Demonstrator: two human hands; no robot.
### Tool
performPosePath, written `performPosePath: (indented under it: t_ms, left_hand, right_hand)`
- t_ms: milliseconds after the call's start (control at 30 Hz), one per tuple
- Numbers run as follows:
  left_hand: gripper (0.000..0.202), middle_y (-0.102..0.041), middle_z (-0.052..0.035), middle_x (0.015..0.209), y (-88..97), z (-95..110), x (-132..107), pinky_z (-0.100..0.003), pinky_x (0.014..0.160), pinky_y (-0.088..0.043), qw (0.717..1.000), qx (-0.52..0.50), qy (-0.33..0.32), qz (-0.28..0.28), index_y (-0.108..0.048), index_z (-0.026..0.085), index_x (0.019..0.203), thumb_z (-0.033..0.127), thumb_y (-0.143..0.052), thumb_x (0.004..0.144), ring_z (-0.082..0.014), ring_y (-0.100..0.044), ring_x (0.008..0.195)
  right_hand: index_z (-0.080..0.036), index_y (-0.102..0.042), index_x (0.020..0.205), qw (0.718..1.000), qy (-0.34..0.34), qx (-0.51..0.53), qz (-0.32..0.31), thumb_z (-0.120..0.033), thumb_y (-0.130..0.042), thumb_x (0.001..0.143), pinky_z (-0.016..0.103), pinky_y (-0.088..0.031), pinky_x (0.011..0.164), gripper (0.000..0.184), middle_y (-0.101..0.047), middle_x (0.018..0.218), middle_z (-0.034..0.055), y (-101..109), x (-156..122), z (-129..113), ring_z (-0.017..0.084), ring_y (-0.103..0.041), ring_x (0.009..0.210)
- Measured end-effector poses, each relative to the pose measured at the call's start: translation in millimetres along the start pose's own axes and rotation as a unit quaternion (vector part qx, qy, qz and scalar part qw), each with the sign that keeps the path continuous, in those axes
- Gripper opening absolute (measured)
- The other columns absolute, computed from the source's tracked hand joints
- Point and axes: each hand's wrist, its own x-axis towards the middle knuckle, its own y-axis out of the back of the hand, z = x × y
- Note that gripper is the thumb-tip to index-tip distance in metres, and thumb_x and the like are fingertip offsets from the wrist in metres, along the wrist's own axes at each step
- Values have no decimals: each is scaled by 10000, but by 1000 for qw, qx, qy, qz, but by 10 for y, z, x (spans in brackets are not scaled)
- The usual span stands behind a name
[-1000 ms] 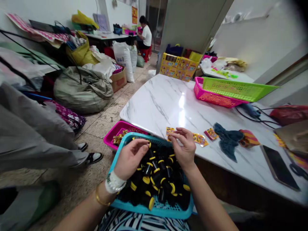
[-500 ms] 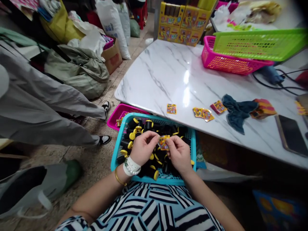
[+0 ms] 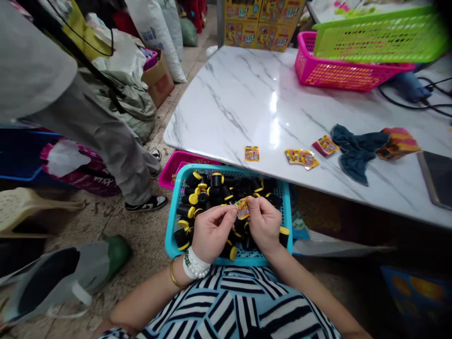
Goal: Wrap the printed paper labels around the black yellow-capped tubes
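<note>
A small yellow printed sticker point(image 3: 243, 208) is stretched between my two hands above a turquoise basket point(image 3: 169, 221). My left hand point(image 3: 213, 230) pinches its left edge, and my right hand point(image 3: 264, 221) grips the right edge between thumb and finger. Beneath them the basket holds several small black bottles with yellow caps point(image 3: 183, 211). On the marble-patterned table point(image 3: 226, 108) lie one single sticker point(image 3: 252, 153), a few overlapping stickers point(image 3: 302, 158) and a thicker stack of them point(image 3: 325, 145).
A dark blue cloth point(image 3: 356, 150) and a phone point(image 3: 438, 174) lie to the right. Pink point(image 3: 332, 70) and green baskets point(image 3: 381, 37) stand at the back right, yellow boxes point(image 3: 261, 28) at the far edge. A person in grey trousers point(image 3: 102, 127) stands at left, near a stool point(image 3: 31, 207).
The view has shifted a little. The sticker has tilted between my fingers, still held by both hands. The person at left has stepped nearer, and more of their body shows.
</note>
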Motion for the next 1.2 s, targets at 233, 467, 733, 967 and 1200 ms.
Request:
performPosePath:
  t_ms: [233, 467, 733, 967, 1200]
  left_hand:
    - [156, -667, -36, 803, 79, -167, 99, -232, 579, -475, 999, -15, 22, 33, -773, 163, 793, 318, -758, 779, -110, -578, 645]
    - [82, -671, -23, 797, 283, -294, 133, -276, 738, -516, 989, 73, -49, 119, -761, 185, 720, 259, -793, 734, -143, -623, 769]
    - [101, -698, -42, 696, 52, -67, 66, -238, 574, -500, 998, 59, 16, -5, -762, 154, 799, 251, -737, 782, -122, -605, 587]
    - [202, -617, 19, 575, 117, -74, 142, -170, 374, -331, 983, -85, 157, -48, -699, 146, 821, 332, -755, 763, -51, -460, 382]
    - [295, -654, -28, 653, 179, -5, 199, -156, 380, -202, 929, -204, 269, -150, -752, 105, 803, 359, -833, 676, -1, -365, 401]
  right_hand:
    - [-200, -698, 905, 979, 169, -63, -96, -250, -568, 952, 264, -504, 663, 147, -709, 798, 36, 85, -20, -17, 146, -647, 713]
    - [-201, -734, 910, 977, 105, -140, -120, -239, -604, 925, 269, -493, 632, 136, -720, 788, 38, 580, -109, -4, 149, -647, 690]
    - [-195, -654, 1113, 966, -119, 88, -212, -363, -566, 928, 217, -476, 495, 265, -710, 858, 33, 403, 26, -171, 117, -635, 625]
    - [-205, -629, 1167, 942, -157, 180, -236, -312, -658, 861, 201, -504, 547, 326, -727, 986, 51, 295, 70, -171, 138, -681, 801]
    - [-195, -672, 1116, 970, -74, 62, -223, -307, -658, 869, 248, -522, 592, 272, -736, 866, 36, 448, 133, -105, 139, -672, 699]
